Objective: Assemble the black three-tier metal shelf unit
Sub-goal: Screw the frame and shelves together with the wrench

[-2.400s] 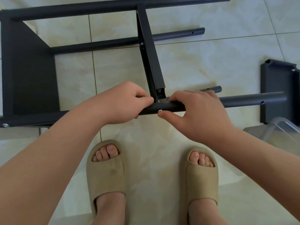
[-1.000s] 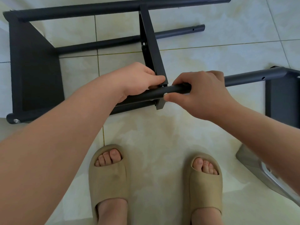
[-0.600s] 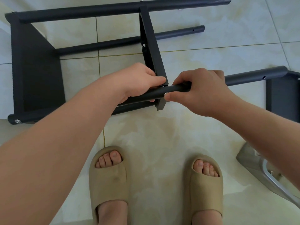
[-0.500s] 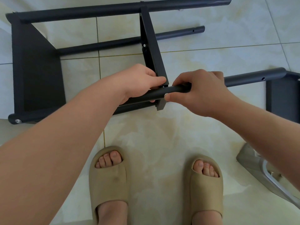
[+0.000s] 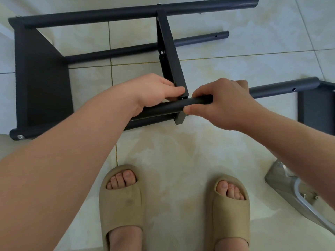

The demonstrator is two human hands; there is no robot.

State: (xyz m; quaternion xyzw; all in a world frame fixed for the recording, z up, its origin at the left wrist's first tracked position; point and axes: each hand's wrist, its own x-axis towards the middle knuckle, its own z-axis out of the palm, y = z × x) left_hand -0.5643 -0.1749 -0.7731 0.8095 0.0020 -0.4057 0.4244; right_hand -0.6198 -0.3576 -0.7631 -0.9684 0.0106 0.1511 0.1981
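Note:
The black shelf frame lies on its side on the tiled floor. One shelf panel point(image 5: 41, 84) stands on edge at the left, and a second panel point(image 5: 170, 58) crosses the middle. My left hand point(image 5: 154, 93) grips the near corner of that middle panel where it meets the nearest black post point(image 5: 282, 88). My right hand point(image 5: 221, 104) is curled round the same post just right of the joint, thumb underneath on a small screw. Two more posts point(image 5: 126, 12) point(image 5: 199, 40) lie farther away. A third black panel point(image 5: 317, 109) sits at the right edge.
My feet in tan slides point(image 5: 121, 201) point(image 5: 228, 203) stand close below the frame. A clear plastic container point(image 5: 293, 191) lies on the floor at the lower right. Pale floor tiles surround everything.
Between 2.4 s and 1 s ago the near post and the middle panel's corner rose and shifted away from me. Since then both hands have kept their hold with hardly any movement.

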